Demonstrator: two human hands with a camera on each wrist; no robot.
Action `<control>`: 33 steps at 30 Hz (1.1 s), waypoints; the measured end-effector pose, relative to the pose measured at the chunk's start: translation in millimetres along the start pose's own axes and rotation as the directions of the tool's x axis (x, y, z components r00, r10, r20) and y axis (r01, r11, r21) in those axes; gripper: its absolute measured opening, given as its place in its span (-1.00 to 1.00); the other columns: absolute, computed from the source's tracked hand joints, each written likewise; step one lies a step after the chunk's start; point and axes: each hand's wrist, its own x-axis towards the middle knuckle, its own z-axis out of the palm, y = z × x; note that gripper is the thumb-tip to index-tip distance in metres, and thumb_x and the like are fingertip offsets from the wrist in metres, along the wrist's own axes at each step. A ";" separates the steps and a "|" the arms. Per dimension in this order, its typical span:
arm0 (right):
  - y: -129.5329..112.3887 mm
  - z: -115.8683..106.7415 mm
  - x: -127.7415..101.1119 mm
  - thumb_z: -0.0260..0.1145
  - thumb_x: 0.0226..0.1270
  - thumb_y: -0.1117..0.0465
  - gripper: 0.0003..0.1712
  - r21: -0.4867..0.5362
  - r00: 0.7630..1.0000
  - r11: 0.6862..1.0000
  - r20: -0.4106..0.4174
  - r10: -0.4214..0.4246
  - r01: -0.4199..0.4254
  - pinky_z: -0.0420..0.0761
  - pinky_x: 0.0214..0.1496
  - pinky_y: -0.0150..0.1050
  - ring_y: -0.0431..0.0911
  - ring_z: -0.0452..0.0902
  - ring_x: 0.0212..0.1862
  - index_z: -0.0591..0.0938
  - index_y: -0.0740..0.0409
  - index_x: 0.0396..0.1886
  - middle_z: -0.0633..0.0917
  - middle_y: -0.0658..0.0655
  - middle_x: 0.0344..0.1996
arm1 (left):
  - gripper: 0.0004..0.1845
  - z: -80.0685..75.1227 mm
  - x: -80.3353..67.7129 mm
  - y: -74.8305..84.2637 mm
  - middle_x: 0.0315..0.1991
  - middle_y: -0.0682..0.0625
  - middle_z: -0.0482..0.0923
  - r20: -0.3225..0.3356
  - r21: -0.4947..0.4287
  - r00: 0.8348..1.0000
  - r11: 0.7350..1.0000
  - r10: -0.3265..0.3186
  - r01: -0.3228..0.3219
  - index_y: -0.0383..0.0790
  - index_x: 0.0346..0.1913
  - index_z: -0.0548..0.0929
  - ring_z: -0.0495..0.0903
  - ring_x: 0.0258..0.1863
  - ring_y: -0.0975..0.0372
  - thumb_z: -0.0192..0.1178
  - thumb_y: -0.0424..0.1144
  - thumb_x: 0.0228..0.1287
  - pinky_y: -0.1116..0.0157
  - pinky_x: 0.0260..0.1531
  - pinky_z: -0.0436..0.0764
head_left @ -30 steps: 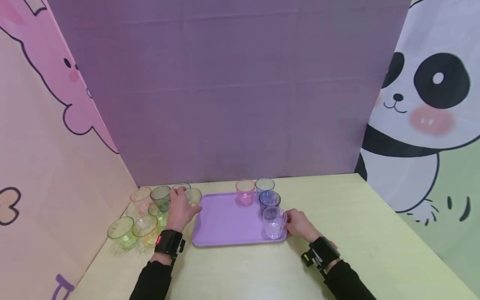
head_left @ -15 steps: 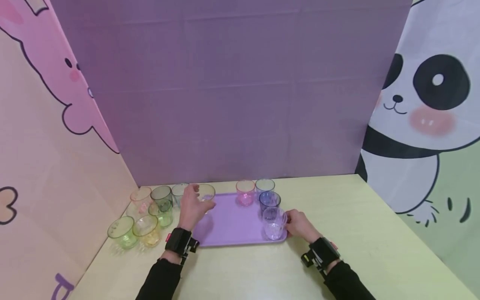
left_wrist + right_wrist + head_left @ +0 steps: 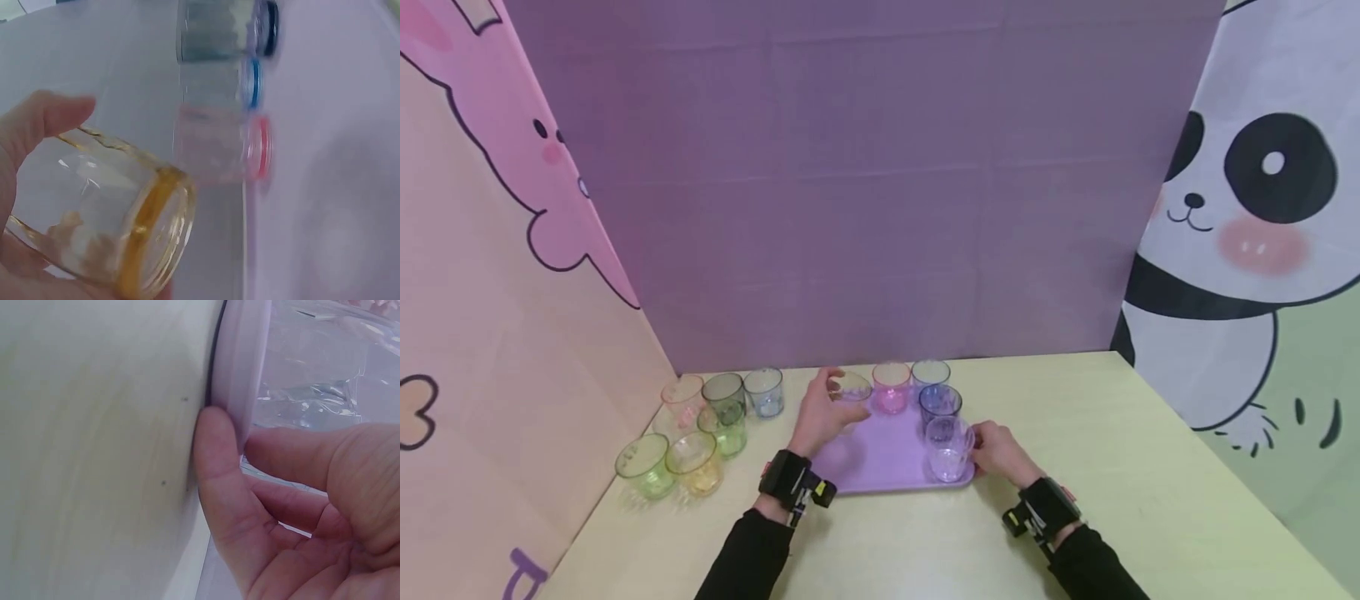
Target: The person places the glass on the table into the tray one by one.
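A pale yellow-green table (image 3: 1075, 433) stands in a corner of purple and cartoon-printed backdrops. Above the far left part of the lilac tray (image 3: 880, 454) the left hand (image 3: 820, 417) grips an amber-tinted cup (image 3: 851, 390), upright in the head view, just left of the pink cup (image 3: 891, 387) on the tray and clearly nearer this hand than the other. The right hand (image 3: 996, 450) pinches the tray's near right rim beside the clear cup (image 3: 947, 447), thumb over the edge. Well to the left, a cluster of loose cups (image 3: 700, 425) sits on the table.
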 end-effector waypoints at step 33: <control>7.6 4.5 5.4 0.28 0.07 0.52 -0.82 0.007 0.999 0.999 0.001 -0.053 0.053 0.66 -0.54 -0.29 -0.12 0.60 -0.59 0.68 0.34 -0.29 0.72 0.15 -0.49 | -0.16 72.0 1.4 -4.9 0.08 -0.27 0.53 0.070 -0.085 0.993 0.991 -0.100 0.106 -0.35 0.24 0.41 0.52 0.04 -0.04 0.54 -0.34 -0.23 0.04 0.08 0.57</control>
